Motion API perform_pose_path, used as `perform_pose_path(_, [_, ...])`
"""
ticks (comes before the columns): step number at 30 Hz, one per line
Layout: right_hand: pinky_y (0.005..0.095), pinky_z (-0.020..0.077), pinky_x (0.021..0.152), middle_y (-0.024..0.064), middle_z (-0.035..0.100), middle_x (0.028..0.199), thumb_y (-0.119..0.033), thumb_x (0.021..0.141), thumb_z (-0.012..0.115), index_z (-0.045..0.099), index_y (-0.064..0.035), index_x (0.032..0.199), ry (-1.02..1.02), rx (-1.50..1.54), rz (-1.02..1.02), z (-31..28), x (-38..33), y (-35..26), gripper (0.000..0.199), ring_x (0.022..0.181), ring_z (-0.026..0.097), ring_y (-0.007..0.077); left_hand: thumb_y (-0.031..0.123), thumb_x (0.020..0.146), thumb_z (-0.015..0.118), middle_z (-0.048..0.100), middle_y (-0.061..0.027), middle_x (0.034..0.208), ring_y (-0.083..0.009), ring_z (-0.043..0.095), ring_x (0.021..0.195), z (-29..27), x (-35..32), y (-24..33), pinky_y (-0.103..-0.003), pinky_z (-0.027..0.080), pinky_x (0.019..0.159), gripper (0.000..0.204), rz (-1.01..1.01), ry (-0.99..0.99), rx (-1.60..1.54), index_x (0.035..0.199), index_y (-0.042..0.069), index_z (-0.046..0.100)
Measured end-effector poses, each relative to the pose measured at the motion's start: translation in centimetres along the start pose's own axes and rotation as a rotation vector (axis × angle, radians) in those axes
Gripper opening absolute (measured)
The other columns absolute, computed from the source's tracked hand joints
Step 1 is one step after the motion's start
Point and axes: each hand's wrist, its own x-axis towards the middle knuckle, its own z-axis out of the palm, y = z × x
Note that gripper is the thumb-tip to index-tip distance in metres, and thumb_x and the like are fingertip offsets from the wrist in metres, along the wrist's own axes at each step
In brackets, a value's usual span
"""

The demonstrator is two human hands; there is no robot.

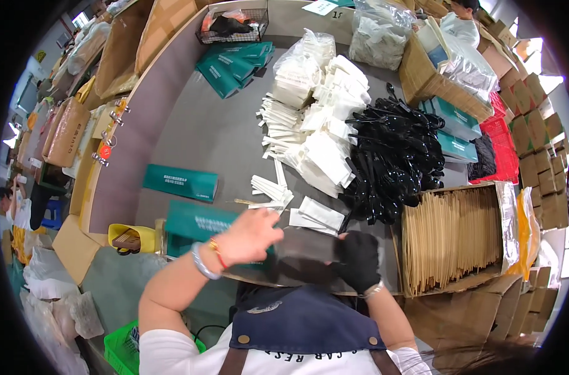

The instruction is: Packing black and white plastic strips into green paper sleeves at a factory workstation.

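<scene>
My left hand [252,235], bare with bracelets at the wrist, is over the front edge of the table with its bent fingers apart. It is nearest a green printed sleeve [203,217], which is smeared by motion. My right hand [357,262] wears a black glove, its fingers closed at the end of a dark, blurred flat area [306,249]; what they hold is unclear. White paper packets [316,214] and narrow white paper strips [273,187] lie just beyond my hands. Another green sleeve [181,182] lies flat to the left.
Black plastic spoons [394,153] are heaped beside a pile of white packets [319,119]. A carton of thin wooden sticks [453,240] stands at right. More green sleeves [228,67] lie toward the back, near a wire basket [233,26]. Raised panels [144,103] border the table.
</scene>
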Motion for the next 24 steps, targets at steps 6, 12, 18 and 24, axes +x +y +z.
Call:
perform_pose_path(6, [0.0428,0.0392,0.084,0.0087,0.059,0.1,-0.035,0.055,0.084,0.057,-0.0102,0.104,-0.052,-0.06,0.101,-0.9,-0.5,-0.4,0.061,0.094,0.057,0.0297,0.024,0.062,0.078,0.045,-0.0175,0.134,-0.0403,0.038,0.125,3.5,-3.7,-3.1,-0.053,0.032,0.105,0.051,-0.37,0.397,0.136,0.107,0.007,0.063])
perform_pose_path(12, [0.0433,0.0382,0.086,0.0087,0.059,0.101,-0.037,0.057,0.083,0.058,-0.0102,0.106,-0.107,-0.13,0.025,-0.4,-0.2,-1.3,0.061,0.095,0.056,0.0299,0.046,0.063,0.083,0.039,-0.0202,0.141,-0.0425,0.028,0.134,11.5,-3.6,1.9,-0.061,0.016,0.11,0.09,-0.812,0.46,-0.205,0.133,0.002,0.048])
perform_pose_path(18, [0.0453,0.0372,0.089,0.0105,0.058,0.107,-0.043,0.061,0.08,0.057,-0.0095,0.11,-0.252,-0.068,-0.006,0.4,0.1,-1.3,0.064,0.101,0.055,0.0314,0.049,0.063,0.082,0.039,-0.0211,0.142,-0.0433,0.027,0.135,11.9,-4.1,1.1,-0.062,0.014,0.11,0.093,-0.756,0.514,-0.298,0.134,0.0,0.047])
perform_pose_path(24, [0.0446,0.0386,0.09,0.0133,0.058,0.111,-0.037,0.065,0.079,0.058,-0.007,0.115,-0.139,0.137,-0.152,6.8,2.6,-4.4,0.062,0.103,0.055,0.0321,0.042,0.065,0.083,0.041,-0.0191,0.142,-0.0406,0.03,0.135,10.0,-3.3,1.0,-0.059,0.018,0.111,0.088,-0.737,0.432,-0.291,0.134,0.001,0.047])
